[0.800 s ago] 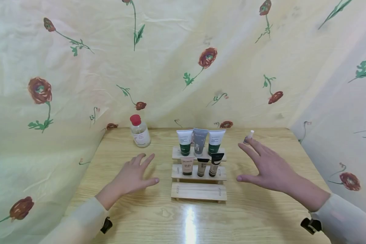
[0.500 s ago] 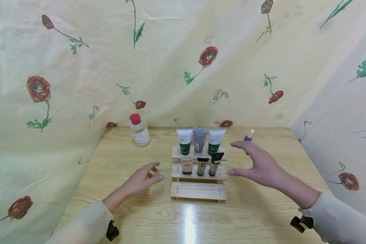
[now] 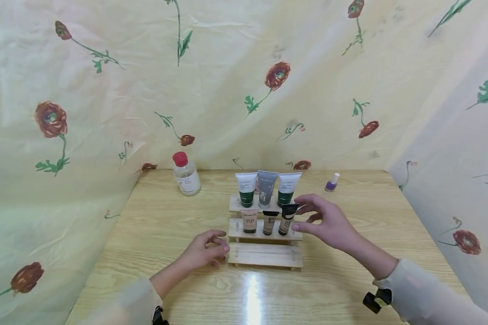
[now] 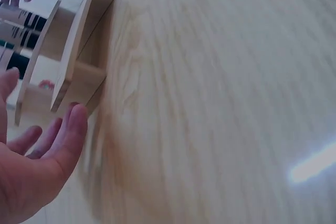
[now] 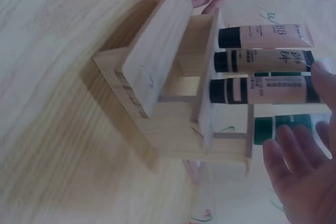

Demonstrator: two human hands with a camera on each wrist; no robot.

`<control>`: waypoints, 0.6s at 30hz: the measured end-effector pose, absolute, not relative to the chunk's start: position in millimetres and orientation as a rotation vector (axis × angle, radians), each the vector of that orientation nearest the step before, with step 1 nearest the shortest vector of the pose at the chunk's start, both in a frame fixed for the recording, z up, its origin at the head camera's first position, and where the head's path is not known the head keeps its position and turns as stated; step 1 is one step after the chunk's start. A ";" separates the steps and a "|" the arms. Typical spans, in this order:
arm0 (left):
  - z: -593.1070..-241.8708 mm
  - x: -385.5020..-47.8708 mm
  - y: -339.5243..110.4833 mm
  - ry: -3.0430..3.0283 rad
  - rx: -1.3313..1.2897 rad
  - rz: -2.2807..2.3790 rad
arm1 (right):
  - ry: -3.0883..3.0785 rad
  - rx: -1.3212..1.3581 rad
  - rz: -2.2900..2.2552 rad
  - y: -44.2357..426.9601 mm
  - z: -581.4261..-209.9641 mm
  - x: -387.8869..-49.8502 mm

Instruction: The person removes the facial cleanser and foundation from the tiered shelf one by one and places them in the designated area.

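The left hand (image 3: 206,248) and right hand (image 3: 327,222) have moved inward to opposite ends of the three-tier pale wooden rack (image 3: 265,255) on the wood-grain table (image 3: 309,295), the right beside a slim black-topped beige tube (image 3: 286,223), fingers and thumbs apart, apparently putting the rack within reach, contact unconfirmed.

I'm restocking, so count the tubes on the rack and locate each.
6. Top tier: left green-white tube, central grey tube, right green-white tube. Middle tier: left pink tube, central beige tube, right beige tube. Others may hide behind.
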State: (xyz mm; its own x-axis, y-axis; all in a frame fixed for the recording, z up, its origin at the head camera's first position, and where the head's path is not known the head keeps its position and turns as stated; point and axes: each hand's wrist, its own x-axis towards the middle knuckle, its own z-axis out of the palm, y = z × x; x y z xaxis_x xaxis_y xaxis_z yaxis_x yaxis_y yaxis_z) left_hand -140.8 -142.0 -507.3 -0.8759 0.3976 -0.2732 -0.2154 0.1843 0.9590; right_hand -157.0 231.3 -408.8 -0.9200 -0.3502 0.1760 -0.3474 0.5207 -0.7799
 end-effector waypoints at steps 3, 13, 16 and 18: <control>-512.3 -137.1 -136.9 1.985 0.137 1.767 | 2.702 -0.608 -1.453 228.9 -413.9 -157.3; -518.0 -133.9 -131.0 1.942 0.065 1.826 | 2.670 -0.584 -1.530 219.5 -419.2 -156.4; -518.5 -133.4 -130.1 1.922 0.045 1.841 | 2.672 -0.580 -1.538 217.8 -420.6 -156.5; -519.2 -133.4 -129.7 1.922 0.039 1.844 | 2.674 -0.576 -1.543 216.5 -421.5 -156.9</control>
State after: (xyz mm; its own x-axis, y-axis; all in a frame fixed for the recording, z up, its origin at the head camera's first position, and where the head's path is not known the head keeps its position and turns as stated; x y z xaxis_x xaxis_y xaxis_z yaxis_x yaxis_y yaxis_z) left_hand -133.4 -129.7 -519.2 -0.8876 0.3382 -0.3127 -0.2984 0.0948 0.9497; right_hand -156.9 216.5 -421.5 -0.9326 -0.3131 0.1794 -0.3119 0.4498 -0.8369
